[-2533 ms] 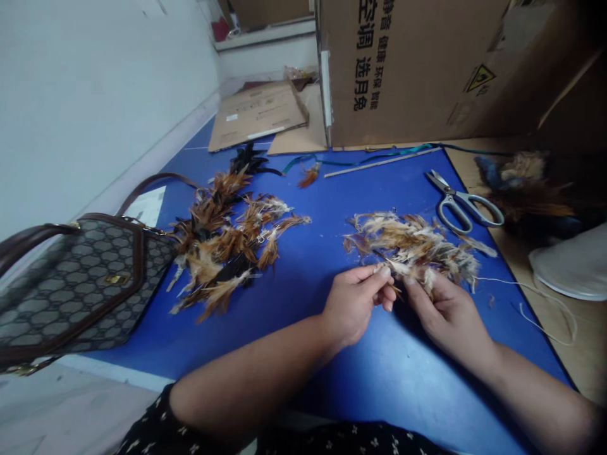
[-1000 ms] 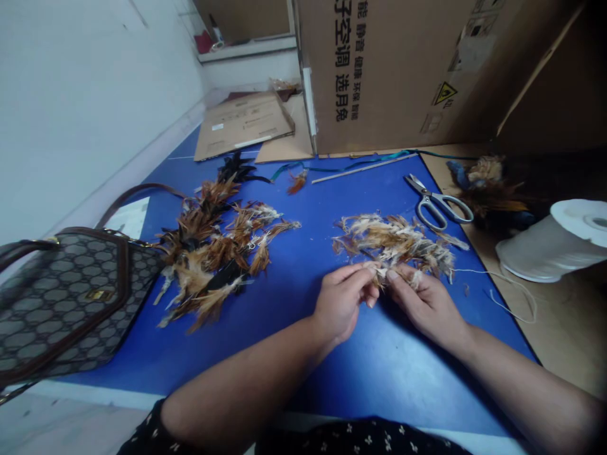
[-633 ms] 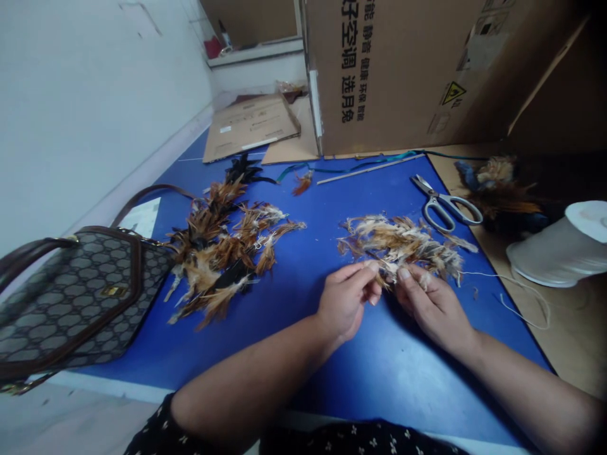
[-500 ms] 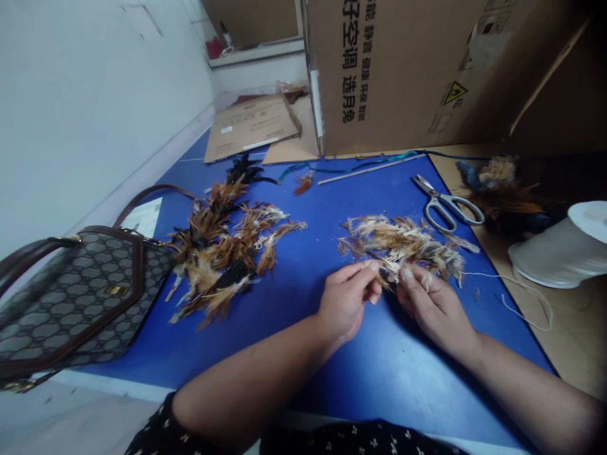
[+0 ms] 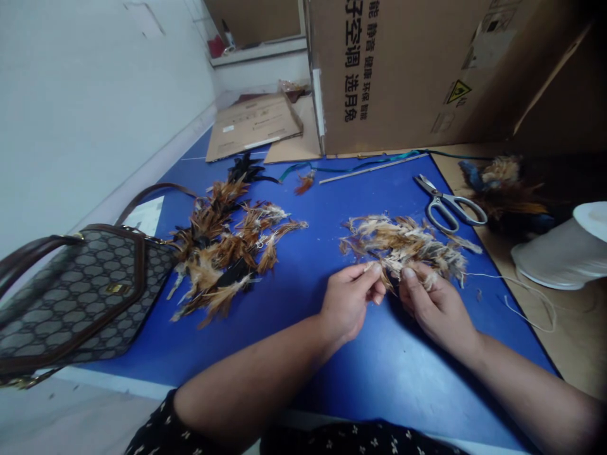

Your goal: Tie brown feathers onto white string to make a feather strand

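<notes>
Close together over the blue tabletop, both hands work at the near edge of a pile of tan and cream feathers (image 5: 403,237). With thumb and fingers pinched, my left hand (image 5: 348,300) holds the tip of a small brown feather (image 5: 387,278). My right hand (image 5: 434,300) is closed on pale feathers, its thumb on top. Fingers hide part of what each one grips. A thin white string (image 5: 493,276) runs from the pile's right end toward the table's right side. Scissors (image 5: 448,205) lie partly spread behind the pile.
A larger brown and black feather heap (image 5: 222,246) lies left, beside a patterned handbag (image 5: 90,284). A spool (image 5: 559,249) and dark feathers (image 5: 507,189) sit at right. A cardboard box (image 5: 403,76) stands behind a green ribbon (image 5: 341,169) and thin stick (image 5: 374,168).
Both hands stay nearly in place, still pinching. The small brown feather between them shows more plainly now. The whole view has shifted very slightly.
</notes>
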`<state>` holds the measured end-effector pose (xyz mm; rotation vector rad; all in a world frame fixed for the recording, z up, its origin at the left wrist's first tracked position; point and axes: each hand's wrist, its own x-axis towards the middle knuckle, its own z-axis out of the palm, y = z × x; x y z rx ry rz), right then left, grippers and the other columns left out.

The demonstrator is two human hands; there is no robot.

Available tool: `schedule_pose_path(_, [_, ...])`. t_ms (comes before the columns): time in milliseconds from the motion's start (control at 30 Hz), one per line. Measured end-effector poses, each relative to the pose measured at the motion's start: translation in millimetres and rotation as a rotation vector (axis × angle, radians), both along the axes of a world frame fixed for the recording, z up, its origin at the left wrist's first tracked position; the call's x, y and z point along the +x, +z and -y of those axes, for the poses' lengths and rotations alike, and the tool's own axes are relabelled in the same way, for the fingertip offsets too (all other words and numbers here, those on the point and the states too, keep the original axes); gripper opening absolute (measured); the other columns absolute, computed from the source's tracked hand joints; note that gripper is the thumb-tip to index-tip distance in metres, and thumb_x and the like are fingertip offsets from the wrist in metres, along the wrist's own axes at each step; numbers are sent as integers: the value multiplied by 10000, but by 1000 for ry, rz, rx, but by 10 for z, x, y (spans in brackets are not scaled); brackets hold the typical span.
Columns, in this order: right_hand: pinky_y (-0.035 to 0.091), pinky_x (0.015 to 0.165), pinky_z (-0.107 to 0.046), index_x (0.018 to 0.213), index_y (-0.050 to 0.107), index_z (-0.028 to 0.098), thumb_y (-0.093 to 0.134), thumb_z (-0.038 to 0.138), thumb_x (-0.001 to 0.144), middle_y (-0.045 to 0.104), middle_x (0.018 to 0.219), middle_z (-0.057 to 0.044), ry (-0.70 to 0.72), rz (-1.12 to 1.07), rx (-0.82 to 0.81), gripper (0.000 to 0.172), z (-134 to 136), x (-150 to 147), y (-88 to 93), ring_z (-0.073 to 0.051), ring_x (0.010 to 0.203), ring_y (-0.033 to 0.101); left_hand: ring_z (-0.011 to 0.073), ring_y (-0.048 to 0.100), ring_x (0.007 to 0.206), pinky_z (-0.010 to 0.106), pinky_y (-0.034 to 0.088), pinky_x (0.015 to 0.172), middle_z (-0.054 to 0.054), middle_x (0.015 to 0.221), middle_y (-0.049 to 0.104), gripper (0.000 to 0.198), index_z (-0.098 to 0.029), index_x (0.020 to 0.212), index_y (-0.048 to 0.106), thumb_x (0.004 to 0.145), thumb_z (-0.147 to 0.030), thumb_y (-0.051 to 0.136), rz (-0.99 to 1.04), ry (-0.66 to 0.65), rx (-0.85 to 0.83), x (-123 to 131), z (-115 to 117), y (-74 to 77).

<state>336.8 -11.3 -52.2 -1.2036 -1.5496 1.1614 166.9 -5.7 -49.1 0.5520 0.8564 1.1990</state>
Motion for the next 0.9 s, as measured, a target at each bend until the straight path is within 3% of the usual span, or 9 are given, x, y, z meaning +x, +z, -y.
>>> schedule_pose_path(233, [401,515,-289,905,592,242,559,616,1113,537,672,21,-31,114,71,429,-15,2,-30,-152,566,460,84,474,567,280,323,560,7,641,594,461,-132,739,695,796,-513,947,4,-39,13,-2,12,24])
schedule_pose_path(467, [472,608,-302,894,642,228,565,569,1120,613,713,-4,-14,205,183,416,-23,-41,58,-166,635,551,92,495,577,281,328,561,15,653,608,409,-121,786,723,804,-469,938,3,-30,5,-5,15,19])
schedule_pose_path(700, [396,488,-283,871,603,237,574,632,1102,533,653,19,-19,66,10,459,25,2,35,-142,548,459,90,494,556,284,327,551,9,635,606,391,-137,758,684,781,-431,942,-25,45,-8,-1,9,11])
schedule_pose_path(900, [420,467,-285,796,545,251,601,655,1082,504,609,31,-77,-40,-42,498,34,-12,37,-135,507,447,91,504,551,276,330,542,3,638,614,413,-143,765,678,771,-456,948,-19,86,8,-43,-28,19])
